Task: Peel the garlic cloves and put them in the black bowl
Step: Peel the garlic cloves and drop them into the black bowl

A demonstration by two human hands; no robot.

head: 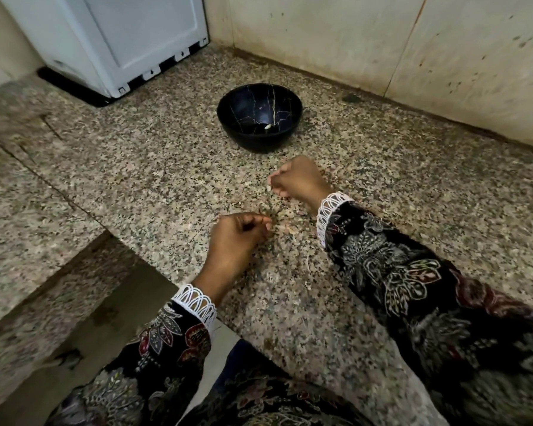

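A black bowl [259, 118] with thin gold veins stands on the speckled granite counter [136, 167], with one peeled clove [267, 127] lying inside it. In front of the bowl my right hand [299, 179] is lifted a little above the counter and pinches a small pale garlic clove [269, 188] at its fingertips. My left hand [239, 238] hovers nearer to me with fingers curled and fingertips pinched together; what it pinches I cannot make out. A few pale cloves or skins [285, 229] lie on the counter between the hands.
A white appliance [111, 41] stands at the back left on the counter. A stained tiled wall [382, 50] closes the back and right. The counter's edge drops off at the lower left, beside my left sleeve [179, 339].
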